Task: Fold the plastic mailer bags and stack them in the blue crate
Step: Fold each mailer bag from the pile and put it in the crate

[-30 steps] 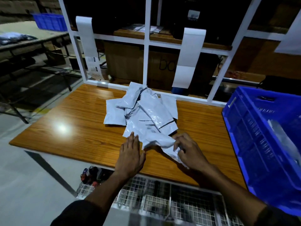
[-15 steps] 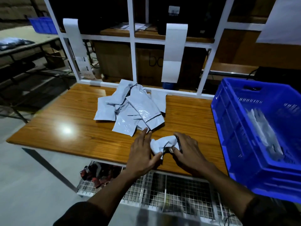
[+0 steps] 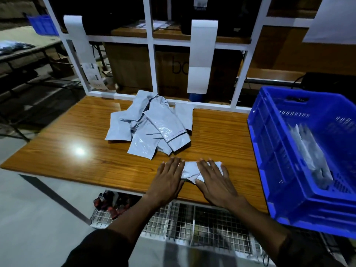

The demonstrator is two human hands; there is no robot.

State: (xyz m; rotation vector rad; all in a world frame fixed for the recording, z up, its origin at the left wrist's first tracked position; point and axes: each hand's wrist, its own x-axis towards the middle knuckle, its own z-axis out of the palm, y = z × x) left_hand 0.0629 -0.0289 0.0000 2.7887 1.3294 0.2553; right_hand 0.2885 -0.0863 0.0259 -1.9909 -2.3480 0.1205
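Dim light falls over a wooden desk (image 3: 77,151), with one bright glare spot on its left half and a white frame (image 3: 152,54) of shelves rising along its far edge. Two pale strips (image 3: 202,54) hang from the frame's crossbar.

Near the front edge of the desk lies a folded mailer bag (image 3: 189,169), grey-white and crumpled into a short wide packet. Both hands lie flat on it, palms down. The left hand (image 3: 167,180) covers the packet's left end, fingers straight and close together, pointing away from the person. The right hand (image 3: 213,180) covers the right part, fingers straight and slightly fanned, its thumb lying across the packet's near edge. Neither grip curls round the plastic; both are spread flat and pressing. The forearms run in from the bottom of the view and converge toward the packet, with dark sleeves at the elbows.

Just beyond the hands, toward the middle of the desk, sits a loose pile of unfolded mailer bags (image 3: 152,128), overlapping at odd angles.

At the right end of the desk stands a blue crate (image 3: 269,151), tilted in the wide-angle view. Inside it several folded bags (image 3: 312,157) lean together, blurred.

Below the desk's front edge a wire mesh basket (image 3: 183,222) shows.
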